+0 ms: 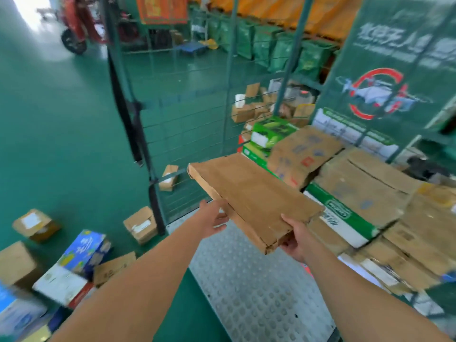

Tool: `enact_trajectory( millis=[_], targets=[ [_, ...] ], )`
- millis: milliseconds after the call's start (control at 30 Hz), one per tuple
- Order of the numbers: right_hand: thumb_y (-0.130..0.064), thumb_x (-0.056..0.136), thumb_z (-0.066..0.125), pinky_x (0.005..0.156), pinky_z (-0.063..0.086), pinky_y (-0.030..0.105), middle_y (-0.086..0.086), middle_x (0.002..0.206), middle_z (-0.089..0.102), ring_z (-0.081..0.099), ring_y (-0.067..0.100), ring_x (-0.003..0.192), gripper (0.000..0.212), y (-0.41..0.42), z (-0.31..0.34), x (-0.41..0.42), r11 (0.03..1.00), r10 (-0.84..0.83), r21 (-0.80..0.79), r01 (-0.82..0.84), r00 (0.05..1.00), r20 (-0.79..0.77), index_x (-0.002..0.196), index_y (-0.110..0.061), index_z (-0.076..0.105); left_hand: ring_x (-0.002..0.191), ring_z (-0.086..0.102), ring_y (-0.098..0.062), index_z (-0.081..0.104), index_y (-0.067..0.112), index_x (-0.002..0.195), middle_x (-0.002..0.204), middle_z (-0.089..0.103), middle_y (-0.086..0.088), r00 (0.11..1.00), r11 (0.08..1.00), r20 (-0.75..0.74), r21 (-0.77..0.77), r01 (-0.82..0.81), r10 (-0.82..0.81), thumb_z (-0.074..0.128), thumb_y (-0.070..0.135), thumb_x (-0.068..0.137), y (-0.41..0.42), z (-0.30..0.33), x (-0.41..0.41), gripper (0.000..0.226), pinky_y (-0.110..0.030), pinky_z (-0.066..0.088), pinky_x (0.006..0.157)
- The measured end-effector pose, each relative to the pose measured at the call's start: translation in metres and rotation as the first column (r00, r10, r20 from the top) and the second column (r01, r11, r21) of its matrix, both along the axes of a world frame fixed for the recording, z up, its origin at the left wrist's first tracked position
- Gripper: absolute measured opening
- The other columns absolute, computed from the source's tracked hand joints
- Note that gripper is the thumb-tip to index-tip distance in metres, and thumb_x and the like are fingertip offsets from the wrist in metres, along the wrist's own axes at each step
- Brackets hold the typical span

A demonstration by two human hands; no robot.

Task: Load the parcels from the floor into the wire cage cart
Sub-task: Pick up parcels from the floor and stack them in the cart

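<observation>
A long flat brown cardboard parcel (254,201) hangs over the studded metal floor (259,292) of the wire cage cart (187,124). My right hand (294,239) grips its near end, thumb on top. My left hand (213,218) is under its left edge with the fingers spread, touching it from below. Inside the cart, to the right, several cardboard boxes (365,193) and green-and-white cartons (271,134) are stacked. More parcels lie on the green floor at lower left, among them a blue box (85,250) and small brown boxes (142,224).
The cart's left wire wall (158,114) with black straps (128,119) stands between the cart and the floor parcels. A green banner (385,77) covers the cart's right side. Green bags (278,45) and a red scooter (76,25) stand far behind.
</observation>
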State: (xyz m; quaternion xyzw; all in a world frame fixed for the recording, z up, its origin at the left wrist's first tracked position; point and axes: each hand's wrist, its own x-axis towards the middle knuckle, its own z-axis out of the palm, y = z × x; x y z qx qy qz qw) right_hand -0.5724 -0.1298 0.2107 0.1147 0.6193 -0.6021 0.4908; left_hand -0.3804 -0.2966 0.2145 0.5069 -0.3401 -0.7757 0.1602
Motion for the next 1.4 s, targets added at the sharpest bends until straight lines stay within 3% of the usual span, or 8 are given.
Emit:
enact_trajectory(
  millis=[133,400,800,933,1133,1233,1333,1400],
  targets=[
    [-0.025,0.090,0.076,0.051,0.057,0.028,0.007,0.101,0.075,0.071,0.020,0.080,0.043,0.022,0.029,-0.057,0.995,-0.093,-0.040,0.091,0.993,-0.068,0.129,-0.014,0.064,0.103,0.069,-0.027,0.015,0.036,0.158,0.121,0.065,-0.015,0.992,0.993,-0.041,-0.020,0.117,-0.118,0.071,0.038,0.095,-0.009,0.031,-0.070,0.085,-0.041,0.059,0.082],
    [-0.025,0.089,0.076,0.082,0.057,0.038,0.010,0.120,0.074,0.070,0.026,0.106,0.047,0.028,0.041,-0.138,0.983,-0.175,-0.084,0.166,0.978,-0.112,0.132,-0.010,0.063,0.086,0.063,-0.022,0.057,0.016,0.120,0.106,0.063,-0.012,0.967,0.965,0.005,-0.062,0.254,-0.254,0.066,0.039,0.098,-0.061,0.047,-0.168,0.033,-0.030,0.054,0.067],
    [-0.030,0.093,0.074,0.086,0.060,0.044,0.010,0.122,0.073,0.071,0.031,0.108,0.057,-0.126,0.033,-0.231,0.926,-0.378,-0.100,0.364,0.892,-0.249,0.143,-0.018,0.050,0.069,0.061,-0.017,0.058,0.010,0.085,0.066,0.066,-0.006,0.930,0.930,0.080,-0.055,0.362,-0.358,0.058,0.009,0.100,-0.219,0.015,-0.301,0.015,-0.021,0.051,0.043],
    [-0.040,0.093,0.070,0.097,0.055,0.054,0.010,0.145,0.053,0.063,0.035,0.114,0.083,-0.182,0.022,-0.270,0.917,-0.378,0.002,0.398,0.872,-0.310,0.157,-0.026,0.019,0.072,0.060,-0.016,0.062,0.009,0.111,0.086,0.064,-0.008,0.936,0.936,0.072,-0.048,0.348,-0.344,0.060,0.008,0.098,-0.277,-0.003,-0.366,0.013,-0.022,0.053,0.044],
    [-0.051,0.088,0.068,0.099,0.054,0.054,0.006,0.144,0.050,0.059,0.030,0.120,0.083,-0.227,0.000,-0.303,0.950,-0.176,0.182,0.255,0.914,-0.365,0.155,-0.030,0.023,0.072,0.056,-0.019,0.055,0.002,0.108,0.087,0.061,-0.011,0.942,0.947,0.123,-0.037,0.318,-0.312,0.054,0.006,0.103,-0.327,-0.033,-0.442,0.007,-0.030,0.057,0.067],
    [-0.031,0.098,0.066,0.095,0.058,0.052,0.001,0.131,0.052,0.058,0.029,0.122,0.049,-0.252,-0.002,-0.321,0.943,-0.234,0.154,0.294,0.917,-0.323,0.134,-0.027,0.033,0.068,0.052,-0.016,0.052,0.006,0.082,0.071,0.060,-0.008,0.944,0.950,0.117,-0.011,0.311,-0.308,0.050,0.003,0.105,-0.343,-0.042,-0.474,0.023,-0.028,0.055,0.072],
    [-0.014,0.097,0.068,0.088,0.060,0.041,0.005,0.133,0.051,0.060,0.025,0.112,0.048,-0.276,-0.012,-0.348,0.892,-0.333,0.163,0.421,0.858,-0.392,0.133,-0.018,0.036,0.073,0.057,-0.014,0.055,0.006,0.105,0.087,0.064,-0.008,0.959,0.959,0.042,0.044,0.280,-0.282,0.052,0.004,0.104,-0.359,-0.049,-0.504,0.003,-0.023,0.056,0.056],
    [-0.008,0.095,0.066,0.087,0.060,0.040,0.008,0.132,0.052,0.060,0.026,0.107,0.052,-0.291,-0.018,-0.366,0.870,-0.359,0.174,0.462,0.833,-0.421,0.138,-0.014,0.037,0.077,0.060,-0.016,0.052,0.006,0.123,0.097,0.063,-0.010,0.968,0.968,-0.002,0.038,0.249,-0.250,0.057,0.003,0.101,-0.375,-0.058,-0.525,0.023,-0.024,0.057,0.056]
  ],
)
